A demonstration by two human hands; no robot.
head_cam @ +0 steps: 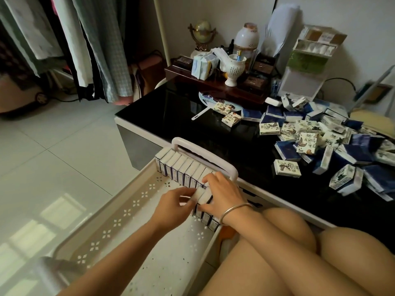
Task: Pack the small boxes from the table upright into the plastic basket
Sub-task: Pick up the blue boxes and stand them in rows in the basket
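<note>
A cream plastic basket (119, 214) with a perforated wall and a white handle stands on the floor against the table. Along its right wall runs a row of small boxes (181, 167) standing upright. My right hand (222, 193), with a metal bangle at the wrist, curls over the tops of a few boxes in the middle of that row. From the left, my left hand (175, 207) pinches the same small boxes (202, 194) with its fingertips. A loose pile of white and blue small boxes (324, 139) lies on the black glass table (181, 116).
At the table's back stand a dark wooden tray, a white cup (234, 69), a jar, a globe and a white paper fan (210, 101). Clothes hang at the upper left. My bare knees (299, 242) sit right of the basket. Tiled floor lies to the left.
</note>
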